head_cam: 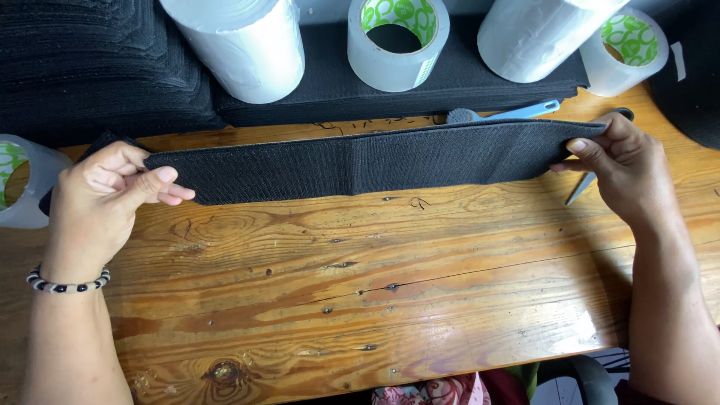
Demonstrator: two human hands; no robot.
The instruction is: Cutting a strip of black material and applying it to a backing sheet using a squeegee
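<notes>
A long black ribbed fabric strip (pixel 360 159) is stretched flat across the wooden table (pixel 360 300), with a faint crease near its middle. My left hand (pixel 105 199) pinches the strip's left end between thumb and fingers; a black-and-white bead bracelet sits on that wrist. My right hand (pixel 626 169) grips the strip's right end, thumb on top. Both hands hold it taut just above the wood.
Stacks of black fabric (pixel 90 67) fill the back. On them stand white rolls (pixel 240 45) and clear tape rolls (pixel 397 37) with green cores. A blue-handled tool (pixel 510 112) and scissors (pixel 592 180) lie behind my right hand. Another tape roll (pixel 19 180) sits far left.
</notes>
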